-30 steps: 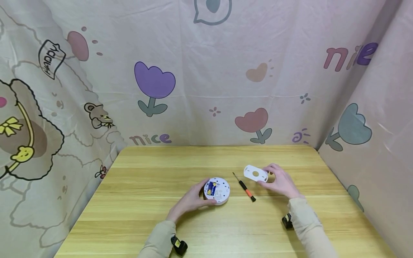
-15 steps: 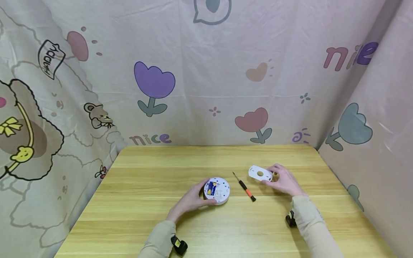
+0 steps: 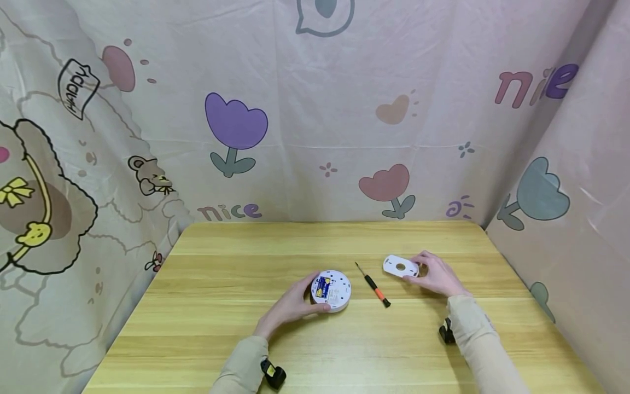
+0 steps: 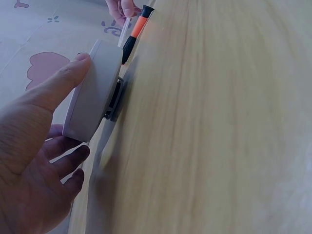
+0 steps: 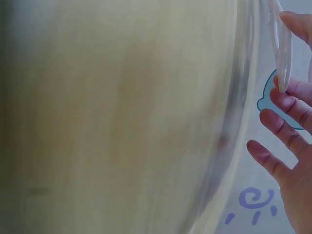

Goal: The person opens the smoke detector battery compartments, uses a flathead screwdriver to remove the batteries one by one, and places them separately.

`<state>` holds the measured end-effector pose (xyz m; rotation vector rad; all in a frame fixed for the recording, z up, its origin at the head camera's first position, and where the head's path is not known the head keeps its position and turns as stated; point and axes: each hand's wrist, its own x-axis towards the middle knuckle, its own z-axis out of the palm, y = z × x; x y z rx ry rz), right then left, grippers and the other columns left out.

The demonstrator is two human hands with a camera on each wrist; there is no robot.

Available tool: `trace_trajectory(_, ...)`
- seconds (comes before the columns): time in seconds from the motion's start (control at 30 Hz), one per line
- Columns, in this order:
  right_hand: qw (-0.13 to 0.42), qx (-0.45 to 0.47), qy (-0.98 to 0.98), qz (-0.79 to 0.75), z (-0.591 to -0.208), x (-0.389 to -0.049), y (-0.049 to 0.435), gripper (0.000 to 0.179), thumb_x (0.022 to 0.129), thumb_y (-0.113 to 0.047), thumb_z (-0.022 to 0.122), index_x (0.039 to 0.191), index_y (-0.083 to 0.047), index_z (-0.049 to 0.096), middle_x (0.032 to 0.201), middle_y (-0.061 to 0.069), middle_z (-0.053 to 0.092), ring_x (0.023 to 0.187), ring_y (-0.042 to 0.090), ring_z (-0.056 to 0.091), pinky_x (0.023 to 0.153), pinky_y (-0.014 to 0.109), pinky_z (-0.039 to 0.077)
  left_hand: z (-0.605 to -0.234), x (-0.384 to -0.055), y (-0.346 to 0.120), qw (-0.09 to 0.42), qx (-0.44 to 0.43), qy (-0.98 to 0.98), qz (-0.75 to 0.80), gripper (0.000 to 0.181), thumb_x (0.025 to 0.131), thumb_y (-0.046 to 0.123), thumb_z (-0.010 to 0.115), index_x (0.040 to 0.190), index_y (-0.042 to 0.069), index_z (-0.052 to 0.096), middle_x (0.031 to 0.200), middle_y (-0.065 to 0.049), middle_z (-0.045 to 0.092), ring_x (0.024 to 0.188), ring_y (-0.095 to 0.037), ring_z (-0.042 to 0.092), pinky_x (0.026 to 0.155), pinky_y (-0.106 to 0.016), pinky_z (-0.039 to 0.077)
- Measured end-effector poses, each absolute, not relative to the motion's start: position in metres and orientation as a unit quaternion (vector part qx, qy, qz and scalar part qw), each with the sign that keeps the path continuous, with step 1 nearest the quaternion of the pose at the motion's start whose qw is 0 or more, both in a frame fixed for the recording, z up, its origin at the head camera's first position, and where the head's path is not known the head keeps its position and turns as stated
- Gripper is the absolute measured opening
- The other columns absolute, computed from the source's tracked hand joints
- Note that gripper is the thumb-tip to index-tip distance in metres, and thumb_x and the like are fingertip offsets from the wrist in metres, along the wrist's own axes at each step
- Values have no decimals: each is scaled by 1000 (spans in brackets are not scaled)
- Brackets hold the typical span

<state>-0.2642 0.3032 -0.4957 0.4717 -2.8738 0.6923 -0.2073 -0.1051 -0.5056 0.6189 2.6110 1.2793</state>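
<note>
My left hand (image 3: pixel 290 303) grips a round white smoke detector (image 3: pixel 340 291) by its rim, thumb on the near side and fingers on the far side. Its back faces up, and a blue and yellow battery (image 3: pixel 322 288) sits in the compartment there. In the left wrist view a dark part (image 4: pixel 114 97) juts from the detector's face towards the table. My right hand (image 3: pixel 437 274) pinches a white mounting plate (image 3: pixel 392 264) at its right end; the plate is oblong with a round central hole. Edge-on in the right wrist view, the plate (image 5: pixel 284 56) sits between thumb and fingertips.
Between the two hands a small screwdriver (image 3: pixel 372 283) with a black and orange handle lies slanted on the wooden table (image 3: pixel 221 306). A printed curtain (image 3: pixel 315 109) hangs behind the table and along both sides.
My right hand has carried the mounting plate to the right, away from the screwdriver, and slightly lower in view. The left hand and smoke detector have stayed in place.
</note>
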Motion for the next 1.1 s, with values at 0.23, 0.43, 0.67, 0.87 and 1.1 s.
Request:
trace_trajectory(0.23, 69, 162, -961, 213, -497, -267, 307, 61, 75, -43, 86, 117, -1, 71, 108, 11, 68, 92, 23, 63, 78, 44, 57, -505, -208, -105, 86, 204, 874, 432, 101, 81, 46, 82, 157, 4, 31, 158, -23, 40, 146, -41, 39, 122, -61, 31)
trace_trajectory(0.43, 57, 156, -963, 211, -500, -270, 310, 63, 76, -46, 85, 118, -1, 71, 109, 11, 68, 92, 22, 62, 79, 44, 57, -505, -207, -105, 85, 207, 873, 435, 100, 81, 45, 82, 157, 3, 31, 158, -23, 41, 146, -41, 40, 122, -61, 31)
trace_trajectory(0.67, 44, 147, -965, 211, -500, -270, 312, 64, 77, -46, 84, 120, -1, 70, 110, 12, 67, 91, 21, 61, 78, 40, 56, -504, -207, -105, 85, 207, 872, 435, 100, 81, 45, 82, 157, 3, 31, 158, -23, 41, 146, -41, 40, 122, -60, 31)
trace_trajectory(0.87, 49, 144, -966, 208, -500, -271, 313, 64, 77, -46, 84, 120, -1, 70, 109, 11, 66, 90, 20, 61, 77, 39, 55, -505, -208, -105, 85, 208, 872, 434, 100, 82, 46, 82, 157, 3, 31, 158, -23, 41, 146, -41, 40, 122, -61, 32)
trace_trajectory(1.1, 46, 144, -968, 199, -499, -271, 315, 62, 78, -47, 83, 121, -3, 71, 111, 12, 66, 93, 23, 62, 80, 44, 56, -505, -207, -106, 85, 206, 873, 433, 100, 82, 46, 81, 157, 4, 31, 158, -22, 41, 146, -41, 40, 122, -61, 32)
